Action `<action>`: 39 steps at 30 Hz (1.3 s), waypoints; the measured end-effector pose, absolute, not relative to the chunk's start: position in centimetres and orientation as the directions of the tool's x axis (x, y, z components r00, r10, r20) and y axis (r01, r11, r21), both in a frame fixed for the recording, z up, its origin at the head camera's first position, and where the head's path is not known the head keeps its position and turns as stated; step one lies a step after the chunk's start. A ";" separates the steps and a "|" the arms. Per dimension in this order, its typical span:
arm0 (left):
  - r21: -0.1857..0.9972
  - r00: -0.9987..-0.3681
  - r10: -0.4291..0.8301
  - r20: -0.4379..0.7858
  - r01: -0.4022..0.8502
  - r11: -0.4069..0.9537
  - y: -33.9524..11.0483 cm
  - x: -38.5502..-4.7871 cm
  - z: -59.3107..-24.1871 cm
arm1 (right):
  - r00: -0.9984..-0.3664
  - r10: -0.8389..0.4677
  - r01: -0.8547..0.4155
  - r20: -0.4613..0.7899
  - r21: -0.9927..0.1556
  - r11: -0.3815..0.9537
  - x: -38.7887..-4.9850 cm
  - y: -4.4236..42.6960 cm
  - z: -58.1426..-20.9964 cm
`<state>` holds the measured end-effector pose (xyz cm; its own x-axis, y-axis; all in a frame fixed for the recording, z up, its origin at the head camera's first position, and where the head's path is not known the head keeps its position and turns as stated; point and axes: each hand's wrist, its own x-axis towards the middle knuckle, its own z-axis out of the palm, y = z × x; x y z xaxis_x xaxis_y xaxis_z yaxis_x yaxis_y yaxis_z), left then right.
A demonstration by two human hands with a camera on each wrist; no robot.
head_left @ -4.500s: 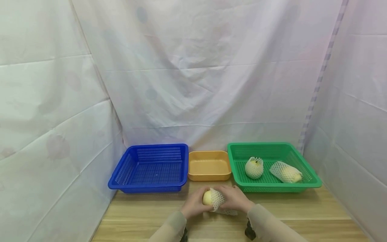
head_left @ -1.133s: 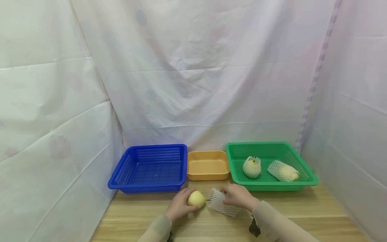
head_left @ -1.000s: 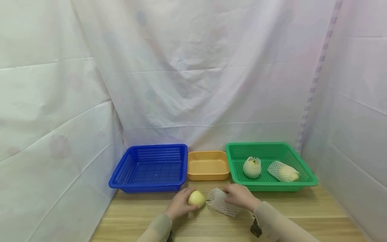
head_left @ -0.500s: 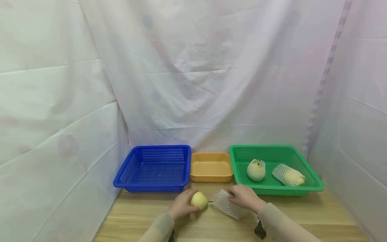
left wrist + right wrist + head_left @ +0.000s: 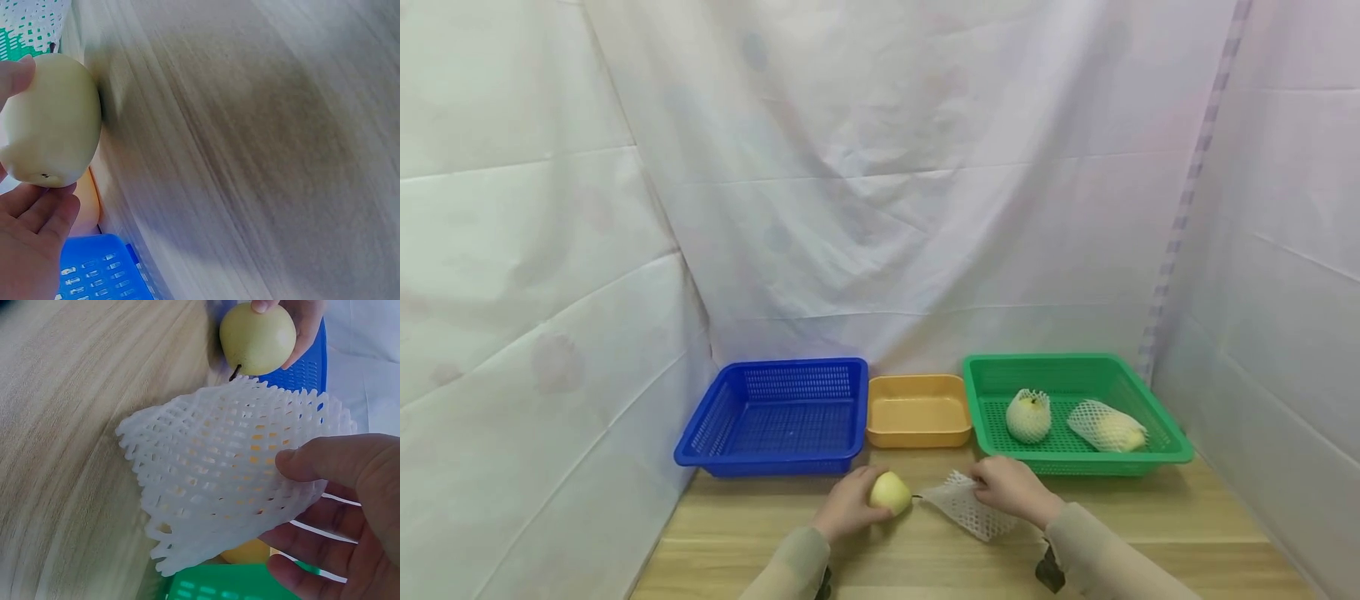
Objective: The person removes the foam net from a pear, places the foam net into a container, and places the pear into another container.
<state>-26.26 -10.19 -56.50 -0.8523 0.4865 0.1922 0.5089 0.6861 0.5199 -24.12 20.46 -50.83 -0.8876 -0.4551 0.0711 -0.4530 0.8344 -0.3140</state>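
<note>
The pear gripped by the left hand is smooth and yellow; the right hand pinches netting.

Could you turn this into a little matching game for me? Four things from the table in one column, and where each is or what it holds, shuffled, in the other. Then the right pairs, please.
Things
1. Bare pear
2. Loose foam net
3. Orange tray
4. Green basket

Places and states
A. Between the green basket and the blue basket
B. In the fingers of the right hand
C. Holds two netted pears
D. Gripped by the left hand

Right pairs: 1-D, 2-B, 3-A, 4-C
</note>
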 end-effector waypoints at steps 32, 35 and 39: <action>0.505 -0.846 0.486 0.220 0.525 0.685 -10.1 -26.5 -56.0 | -0.839 -0.535 -0.544 0.101 -0.164 0.823 -25.9 18.6 -51.1; 0.509 -0.850 0.485 0.208 0.517 0.688 -10.1 -26.5 -56.0 | -0.842 -0.532 -0.539 0.092 -0.172 0.824 -25.8 18.8 -51.0; 0.521 -0.855 0.481 0.194 0.506 0.688 -10.0 -26.5 -56.3 | -0.848 -0.525 -0.529 0.078 -0.185 0.828 -25.5 19.0 -50.4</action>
<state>-26.46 -10.02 -56.26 -0.8547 0.4813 0.1944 0.5057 0.6879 0.5206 -25.50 19.03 -50.38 -0.8477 -0.5246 0.0785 -0.5294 0.8279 -0.1853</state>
